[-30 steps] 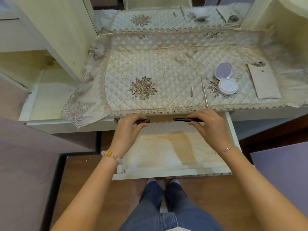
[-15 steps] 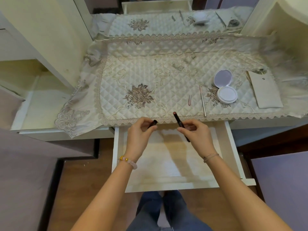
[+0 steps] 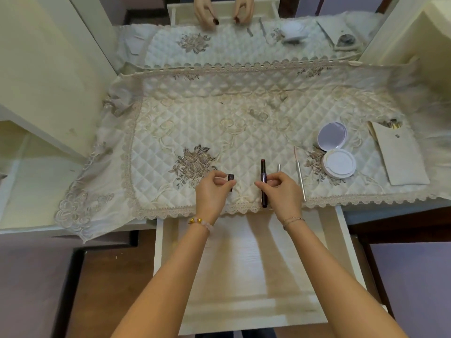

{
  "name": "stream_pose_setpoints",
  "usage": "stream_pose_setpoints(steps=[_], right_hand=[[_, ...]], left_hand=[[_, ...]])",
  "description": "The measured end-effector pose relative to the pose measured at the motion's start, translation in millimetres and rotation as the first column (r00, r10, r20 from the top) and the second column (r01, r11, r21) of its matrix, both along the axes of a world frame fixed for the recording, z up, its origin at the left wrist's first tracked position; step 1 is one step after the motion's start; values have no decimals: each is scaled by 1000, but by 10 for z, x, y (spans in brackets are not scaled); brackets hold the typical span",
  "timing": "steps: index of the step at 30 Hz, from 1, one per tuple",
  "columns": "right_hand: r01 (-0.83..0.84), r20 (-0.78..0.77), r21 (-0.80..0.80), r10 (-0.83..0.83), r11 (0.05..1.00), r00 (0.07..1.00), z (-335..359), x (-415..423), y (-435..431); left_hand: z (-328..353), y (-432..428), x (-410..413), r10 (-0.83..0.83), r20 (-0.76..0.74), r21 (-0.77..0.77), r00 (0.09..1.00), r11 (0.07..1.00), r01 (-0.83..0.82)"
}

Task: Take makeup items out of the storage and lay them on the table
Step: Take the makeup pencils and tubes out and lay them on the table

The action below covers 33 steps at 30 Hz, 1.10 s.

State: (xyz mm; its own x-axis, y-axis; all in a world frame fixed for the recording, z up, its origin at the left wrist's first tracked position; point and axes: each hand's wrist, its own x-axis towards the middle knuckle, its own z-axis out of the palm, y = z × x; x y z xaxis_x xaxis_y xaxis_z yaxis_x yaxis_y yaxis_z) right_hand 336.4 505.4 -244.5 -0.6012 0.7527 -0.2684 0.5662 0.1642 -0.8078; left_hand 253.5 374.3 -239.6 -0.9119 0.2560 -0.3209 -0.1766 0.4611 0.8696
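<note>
At the front edge of the quilted cloth (image 3: 170,123), just above the open drawer (image 3: 158,252), a slim dark lipstick (image 3: 263,170) is held uncapped, its reddish-brown tip pointing away from the person. The right hand (image 3: 283,193) pinches it round the middle. The left hand (image 3: 210,193) pinches its short dark cap (image 3: 230,177) close by, apart from the tube. Held side by side like this, both pieces look ready to be laid down. To the right lie a thin silver wand (image 3: 299,174), an open white compact (image 3: 338,152) and a beige pouch (image 3: 400,154).
</note>
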Motion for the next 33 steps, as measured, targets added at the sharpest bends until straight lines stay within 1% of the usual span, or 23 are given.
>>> stream_pose_setpoints(steps=[4,9,12,20,33], right_hand=[[-57,61,102,50,993,997,-41,-163,17],[-139,163,180,109,974,980,-84,-290,-7],[-159,196,223,116,962,974,-107,-308,-15],[-167,223,250,111,954,969,-123,-304,-31],[-181,191,260,133,948,973,-84,-181,-65]], left_hand=[[-61,119,-112,1,-47,-49,999,999,-3],[-132,174,-202,6,-87,-105,996,994,-15],[-145,200,-210,-5,-124,-146,992,989,-13],[-204,184,-133,-127,-220,-249,967,966,70],[-157,138,-87,-112,-202,-236,973,970,63]])
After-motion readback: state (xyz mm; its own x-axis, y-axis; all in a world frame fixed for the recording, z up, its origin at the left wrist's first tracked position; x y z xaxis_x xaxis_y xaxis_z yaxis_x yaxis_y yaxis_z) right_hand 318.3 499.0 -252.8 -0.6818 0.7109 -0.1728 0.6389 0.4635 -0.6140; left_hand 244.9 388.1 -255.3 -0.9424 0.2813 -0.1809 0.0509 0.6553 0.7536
